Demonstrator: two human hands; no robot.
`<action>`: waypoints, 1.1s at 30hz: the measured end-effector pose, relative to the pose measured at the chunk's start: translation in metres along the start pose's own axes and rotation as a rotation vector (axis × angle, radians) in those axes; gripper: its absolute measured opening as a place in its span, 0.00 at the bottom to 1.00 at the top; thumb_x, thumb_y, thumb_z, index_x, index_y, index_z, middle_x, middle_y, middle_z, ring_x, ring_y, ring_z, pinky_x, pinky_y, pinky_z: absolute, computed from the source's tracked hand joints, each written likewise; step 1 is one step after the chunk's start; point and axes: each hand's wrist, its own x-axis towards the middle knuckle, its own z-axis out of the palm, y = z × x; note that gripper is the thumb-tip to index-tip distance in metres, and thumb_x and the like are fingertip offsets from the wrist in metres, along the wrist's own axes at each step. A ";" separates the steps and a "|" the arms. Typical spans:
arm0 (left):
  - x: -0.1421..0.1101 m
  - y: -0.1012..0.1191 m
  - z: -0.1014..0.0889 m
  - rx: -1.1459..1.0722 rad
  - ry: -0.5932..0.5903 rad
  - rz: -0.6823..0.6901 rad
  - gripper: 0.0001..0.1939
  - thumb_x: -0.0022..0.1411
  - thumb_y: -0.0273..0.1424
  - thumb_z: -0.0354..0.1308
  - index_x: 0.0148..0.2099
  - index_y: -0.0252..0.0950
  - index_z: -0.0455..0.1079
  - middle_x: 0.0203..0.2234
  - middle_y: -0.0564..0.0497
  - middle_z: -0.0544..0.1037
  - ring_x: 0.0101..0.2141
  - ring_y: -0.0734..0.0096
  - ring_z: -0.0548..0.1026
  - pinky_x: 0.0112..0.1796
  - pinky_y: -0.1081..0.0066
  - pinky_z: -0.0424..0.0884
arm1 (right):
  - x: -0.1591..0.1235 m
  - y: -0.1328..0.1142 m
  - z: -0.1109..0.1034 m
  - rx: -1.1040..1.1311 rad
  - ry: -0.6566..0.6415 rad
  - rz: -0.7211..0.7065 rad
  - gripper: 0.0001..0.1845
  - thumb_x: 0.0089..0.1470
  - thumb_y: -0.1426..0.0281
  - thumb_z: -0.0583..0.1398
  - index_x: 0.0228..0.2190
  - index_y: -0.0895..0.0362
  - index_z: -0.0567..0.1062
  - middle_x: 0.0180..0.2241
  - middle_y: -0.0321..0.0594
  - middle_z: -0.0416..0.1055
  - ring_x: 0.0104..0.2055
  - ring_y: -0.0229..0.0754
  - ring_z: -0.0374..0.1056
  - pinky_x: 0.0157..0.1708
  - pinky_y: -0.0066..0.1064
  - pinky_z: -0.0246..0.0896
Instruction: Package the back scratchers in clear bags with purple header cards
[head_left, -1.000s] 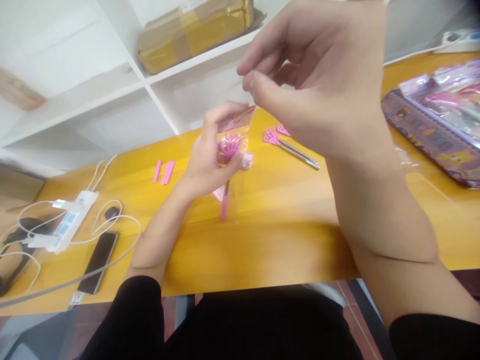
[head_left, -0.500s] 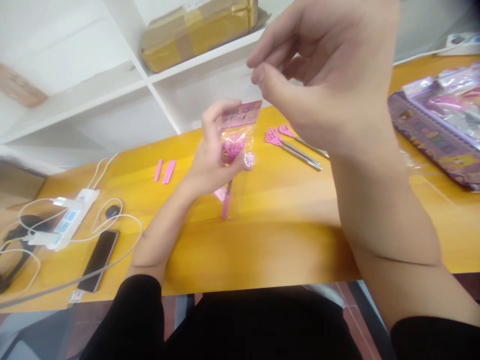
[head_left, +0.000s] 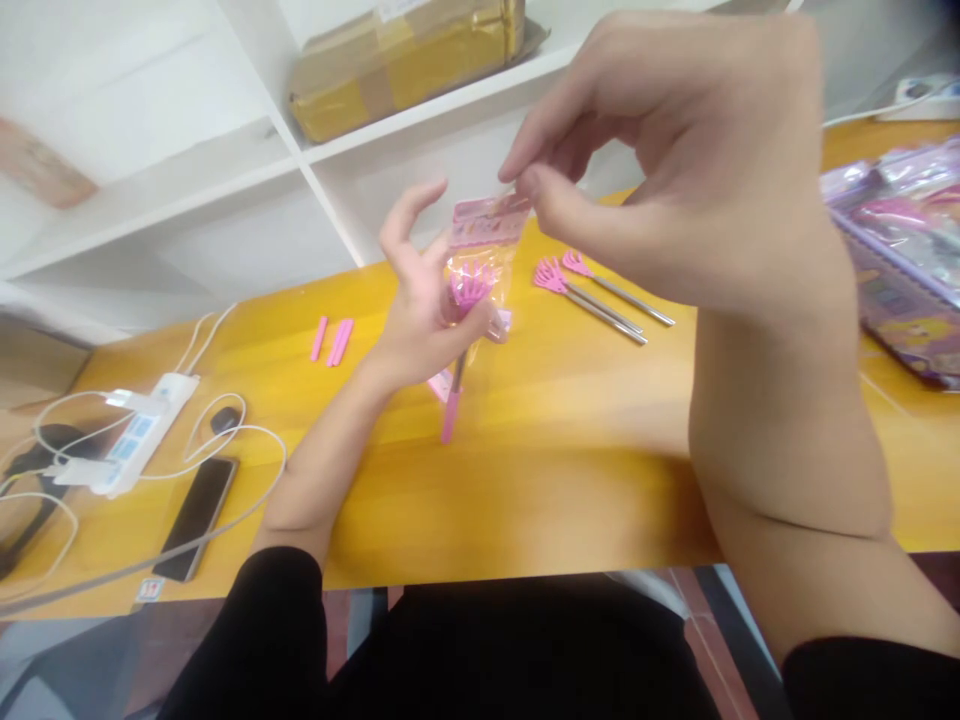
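My left hand [head_left: 420,300] holds a small clear bag [head_left: 480,265] upright between thumb and palm, its other fingers lifted apart. Inside the bag is a pink claw-headed scratcher [head_left: 466,290] whose pink handle [head_left: 450,415] sticks out below, touching the yellow table [head_left: 525,470]. My right hand [head_left: 675,170] is raised close to the camera, thumb and forefinger pinched at the pink top strip of the bag [head_left: 491,215]. Two more pink-headed scratchers with metal shafts [head_left: 592,290] lie on the table behind the bag.
Pink sticks [head_left: 331,342] lie left of the hand. A power strip [head_left: 142,435], white cables and a dark phone [head_left: 199,520] sit at the left. Purple packaged goods [head_left: 900,250] are at the right. White shelves with a taped cardboard parcel [head_left: 405,60] stand behind.
My right hand came down from above the bag until its pinch met the bag's top strip. My left forefinger let go of the top and lifted away.
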 end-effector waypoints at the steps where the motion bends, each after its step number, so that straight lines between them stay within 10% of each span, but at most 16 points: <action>1: 0.001 0.001 -0.001 -0.030 0.025 0.002 0.44 0.85 0.48 0.50 0.83 0.70 0.20 0.81 0.41 0.34 0.56 0.56 0.86 0.47 0.54 0.91 | 0.000 0.001 -0.001 -0.067 -0.028 -0.017 0.11 0.59 0.80 0.62 0.40 0.57 0.82 0.40 0.36 0.77 0.41 0.33 0.71 0.44 0.30 0.64; 9: 0.001 0.010 -0.008 -0.093 0.015 -0.017 0.40 0.81 0.59 0.50 0.82 0.68 0.30 0.78 0.41 0.47 0.45 0.65 0.88 0.42 0.58 0.91 | 0.001 0.014 0.006 -0.429 -0.144 -0.101 0.07 0.69 0.69 0.62 0.41 0.53 0.81 0.49 0.44 0.76 0.56 0.51 0.71 0.56 0.45 0.68; 17: 0.003 0.016 -0.004 -0.161 0.031 -0.037 0.32 0.83 0.56 0.47 0.79 0.62 0.40 0.76 0.38 0.52 0.36 0.75 0.83 0.33 0.67 0.87 | 0.000 0.011 0.011 -0.194 -0.140 -0.096 0.04 0.66 0.71 0.64 0.36 0.54 0.77 0.51 0.41 0.77 0.52 0.44 0.74 0.52 0.39 0.68; 26: -0.005 0.010 -0.004 -0.196 0.035 -0.014 0.37 0.79 0.55 0.58 0.77 0.55 0.42 0.64 0.40 0.67 0.52 0.50 0.87 0.49 0.44 0.88 | -0.002 0.024 0.032 0.181 -0.070 0.170 0.16 0.57 0.69 0.75 0.42 0.55 0.77 0.38 0.33 0.76 0.36 0.36 0.68 0.33 0.29 0.57; 33: 0.002 0.045 0.004 -0.248 0.207 -0.200 0.34 0.74 0.56 0.66 0.67 0.53 0.51 0.62 0.44 0.74 0.34 0.69 0.87 0.36 0.61 0.88 | 0.002 0.008 0.026 0.218 -0.125 0.421 0.21 0.63 0.58 0.72 0.31 0.58 0.71 0.32 0.37 0.68 0.34 0.36 0.59 0.39 0.31 0.59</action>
